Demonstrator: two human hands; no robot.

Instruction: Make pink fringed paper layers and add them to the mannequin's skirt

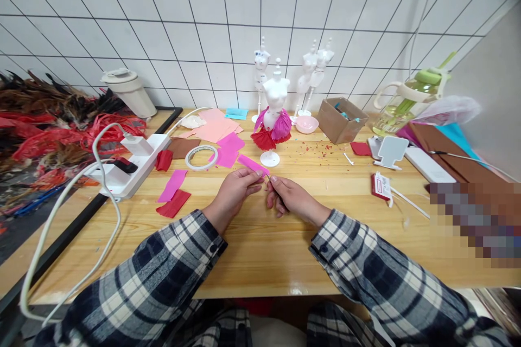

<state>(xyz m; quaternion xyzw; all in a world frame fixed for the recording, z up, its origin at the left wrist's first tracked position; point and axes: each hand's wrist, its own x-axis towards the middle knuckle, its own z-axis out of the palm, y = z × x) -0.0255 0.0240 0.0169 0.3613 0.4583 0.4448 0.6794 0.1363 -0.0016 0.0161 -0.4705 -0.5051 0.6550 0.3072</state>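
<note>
My left hand [239,191] is closed, pinching a folded magenta paper strip [251,164] that sticks out beyond its fingertips. Close beside it, my right hand [291,196] is wrapped round a slim dark tool [280,198], mostly hidden in the palm. The tool's thin tip reaches toward the strip's near end; whether they touch I cannot tell. Just beyond the hands stands a small white dress form [275,93] wearing a pleated magenta and red paper skirt [265,140]. Magenta paper pieces [230,142] and a roll of white tape [202,157] lie left of it.
At left are a power strip [140,165] with looped white cables and a feather pile [49,97]. Along the back stand more dress forms [308,68], a pink bowl [306,124] and a cardboard box [341,121]. A green-lidded bottle [412,98] and phone stand [391,150] are at right.
</note>
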